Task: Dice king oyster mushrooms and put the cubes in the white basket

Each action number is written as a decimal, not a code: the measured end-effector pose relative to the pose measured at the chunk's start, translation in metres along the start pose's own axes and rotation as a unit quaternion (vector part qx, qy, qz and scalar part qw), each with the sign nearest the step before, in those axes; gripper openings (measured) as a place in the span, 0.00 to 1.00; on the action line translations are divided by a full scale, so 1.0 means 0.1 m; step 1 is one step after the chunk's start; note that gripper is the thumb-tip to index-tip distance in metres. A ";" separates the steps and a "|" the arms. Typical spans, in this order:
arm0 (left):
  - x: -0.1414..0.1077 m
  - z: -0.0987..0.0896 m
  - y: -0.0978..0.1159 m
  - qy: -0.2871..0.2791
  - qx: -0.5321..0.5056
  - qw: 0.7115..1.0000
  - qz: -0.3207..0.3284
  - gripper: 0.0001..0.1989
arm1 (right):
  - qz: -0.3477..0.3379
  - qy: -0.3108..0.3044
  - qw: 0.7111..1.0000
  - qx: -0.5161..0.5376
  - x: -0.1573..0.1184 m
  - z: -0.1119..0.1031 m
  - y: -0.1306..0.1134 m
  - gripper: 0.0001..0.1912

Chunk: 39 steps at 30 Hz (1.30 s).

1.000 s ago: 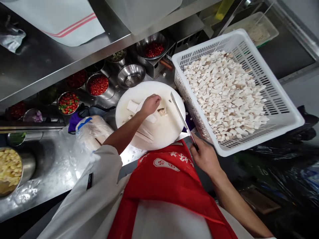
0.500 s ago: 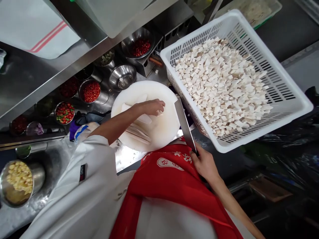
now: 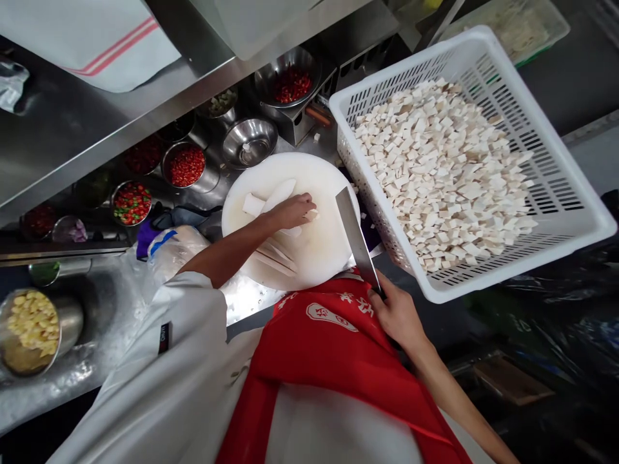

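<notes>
My left hand is low over the round white cutting board, its fingers curled down around small white mushroom pieces. Under and beside that wrist lie long white king oyster mushroom slabs, and more strips rest nearer to me. My right hand grips the dark handle of a cleaver. The broad blade points away from me, its tip above the board's right edge. Right of the board, a white slotted basket holds a heap of diced mushroom.
Metal bowls stand behind the board: an almost bare one and one with red chillies. Chopped chillies fill containers at left. A pot of yellow chunks is far left. A steel shelf overhangs the back left.
The view has shifted slightly, so board and basket appear further right. My left hand has drawn a little left across the board. The cleaver stays in my right hand, almost still.
</notes>
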State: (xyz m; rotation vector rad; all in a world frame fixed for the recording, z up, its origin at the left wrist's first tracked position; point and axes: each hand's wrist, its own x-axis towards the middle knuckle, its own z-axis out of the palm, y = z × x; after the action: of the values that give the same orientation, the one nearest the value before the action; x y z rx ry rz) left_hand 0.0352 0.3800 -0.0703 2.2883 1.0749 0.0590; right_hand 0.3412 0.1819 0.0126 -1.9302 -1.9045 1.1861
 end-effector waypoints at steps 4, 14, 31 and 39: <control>0.05 0.15 0.21 0.070 0.053 0.980 -0.178 0.13 | 0.006 -0.021 1.000 -0.020 0.04 0.02 -0.10 0.28; -0.18 0.20 0.18 0.160 -0.023 0.969 -0.187 0.19 | -0.080 -0.057 0.993 -0.071 0.20 -0.07 -0.40 0.20; -0.32 0.35 0.07 0.186 -0.087 0.972 -0.114 0.07 | -0.096 -0.093 0.975 -0.177 0.42 0.13 -0.43 0.16; -0.24 0.30 0.07 0.227 -0.131 0.948 -0.181 0.09 | -0.134 -0.027 0.986 -0.090 0.30 0.06 -0.44 0.25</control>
State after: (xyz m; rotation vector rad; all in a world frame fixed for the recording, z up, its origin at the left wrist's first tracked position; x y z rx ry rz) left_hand 0.0323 0.3450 -0.0862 1.8476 1.6005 0.5675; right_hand 0.2994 0.2138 0.0245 -1.6641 -2.2837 1.0276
